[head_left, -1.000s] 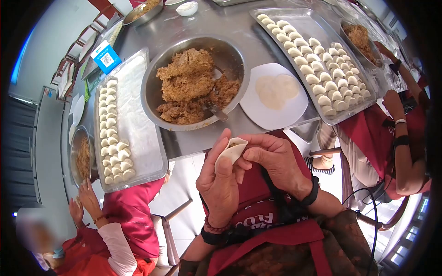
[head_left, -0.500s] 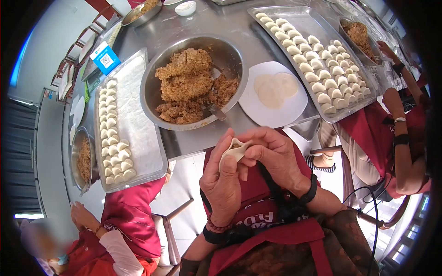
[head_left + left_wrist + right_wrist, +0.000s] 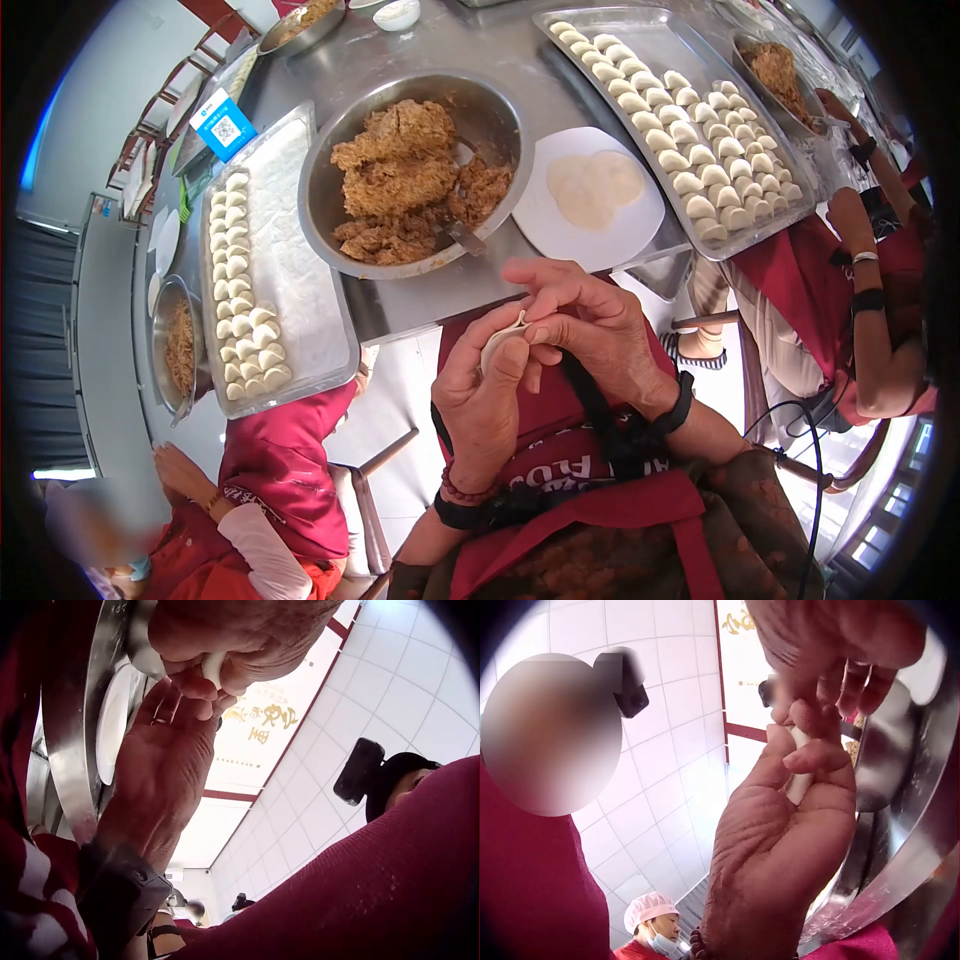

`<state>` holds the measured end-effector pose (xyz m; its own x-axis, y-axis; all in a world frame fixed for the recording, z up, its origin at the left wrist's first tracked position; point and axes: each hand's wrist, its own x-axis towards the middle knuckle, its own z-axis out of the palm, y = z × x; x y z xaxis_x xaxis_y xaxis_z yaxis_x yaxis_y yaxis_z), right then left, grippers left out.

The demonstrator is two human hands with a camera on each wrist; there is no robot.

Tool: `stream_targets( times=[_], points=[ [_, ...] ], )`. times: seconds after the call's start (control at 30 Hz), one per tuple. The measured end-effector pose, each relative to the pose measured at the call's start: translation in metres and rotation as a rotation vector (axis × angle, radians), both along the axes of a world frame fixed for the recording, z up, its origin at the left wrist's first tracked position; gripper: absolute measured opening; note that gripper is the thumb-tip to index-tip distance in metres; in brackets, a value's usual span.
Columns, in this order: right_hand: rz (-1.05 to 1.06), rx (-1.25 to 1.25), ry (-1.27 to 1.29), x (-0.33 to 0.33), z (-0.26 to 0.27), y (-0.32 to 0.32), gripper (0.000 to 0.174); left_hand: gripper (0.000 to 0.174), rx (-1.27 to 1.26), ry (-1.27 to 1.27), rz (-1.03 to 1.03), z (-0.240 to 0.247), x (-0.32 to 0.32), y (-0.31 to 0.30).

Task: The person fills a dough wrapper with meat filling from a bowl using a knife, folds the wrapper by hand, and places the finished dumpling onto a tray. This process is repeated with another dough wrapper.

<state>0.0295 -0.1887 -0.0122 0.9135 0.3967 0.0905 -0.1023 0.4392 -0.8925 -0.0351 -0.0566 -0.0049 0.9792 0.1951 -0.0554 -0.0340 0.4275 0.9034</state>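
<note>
In the head view a folded dumpling (image 3: 497, 346) stands between the two hands, its upper edge pressed together and its filling hidden. My left hand (image 3: 482, 400) cradles it, the thumb lying along its near side. The thumb and fingertips of my right hand (image 3: 600, 335) pinch the edge at the right end. Seen from the right wrist, the pale dumpling (image 3: 801, 784) sits between the left fingers and palm. In the left wrist view only a strip of dough (image 3: 214, 669) shows between the fingers.
Beyond the hands stands a steel bowl (image 3: 312, 200) of brown filling (image 3: 395, 180) with a metal utensil. Right of it, a white plate (image 3: 540, 235) bears round wrappers (image 3: 590, 195). Trays of dumplings flank them, left (image 3: 325, 345) and right (image 3: 650, 30). Other people sit on both sides.
The dumpling's opening, with filling showing before, has been pinched together at the top. My right fingers have shifted along its edge. The person at left has lowered their hands from the small bowl.
</note>
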Motion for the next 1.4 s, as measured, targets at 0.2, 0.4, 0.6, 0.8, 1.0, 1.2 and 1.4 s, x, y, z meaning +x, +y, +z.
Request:
stream_targets(
  times=[0.2, 0.4, 0.6, 0.8, 1.0, 1.2, 1.4],
  points=[
    [0.030, -0.029, 0.126, 0.001, 0.010, -0.002, 0.014, 0.051, -0.033, 0.010, 0.011, 0.004, 0.002, -0.003],
    [0.108, 0.027, 0.105, 0.001, 0.003, -0.006, 0.013, 0.057, 0.043, 0.030, -0.068, 0.003, 0.001, 0.003],
    [0.152, 0.012, 0.181, 0.000, 0.005, -0.006, 0.013, 0.053, 0.072, 0.027, -0.039, -0.001, 0.001, 0.004],
    [0.187, -0.025, 0.168, 0.001, 0.008, -0.010, 0.012, 0.051, 0.110, 0.030, -0.053, -0.002, 0.001, 0.003],
    [0.111, -0.187, -0.139, 0.003, -0.013, -0.012, 0.011, 0.054, 0.274, 0.022, -0.216, 0.002, 0.000, 0.014],
    [0.307, -0.111, 0.198, 0.004, 0.013, -0.016, 0.014, 0.058, 0.115, 0.036, -0.303, 0.006, 0.003, 0.018],
    [0.247, -0.145, 0.077, 0.001, 0.001, -0.017, 0.011, 0.069, 0.066, 0.085, -0.387, -0.002, 0.002, 0.027]
  ],
)
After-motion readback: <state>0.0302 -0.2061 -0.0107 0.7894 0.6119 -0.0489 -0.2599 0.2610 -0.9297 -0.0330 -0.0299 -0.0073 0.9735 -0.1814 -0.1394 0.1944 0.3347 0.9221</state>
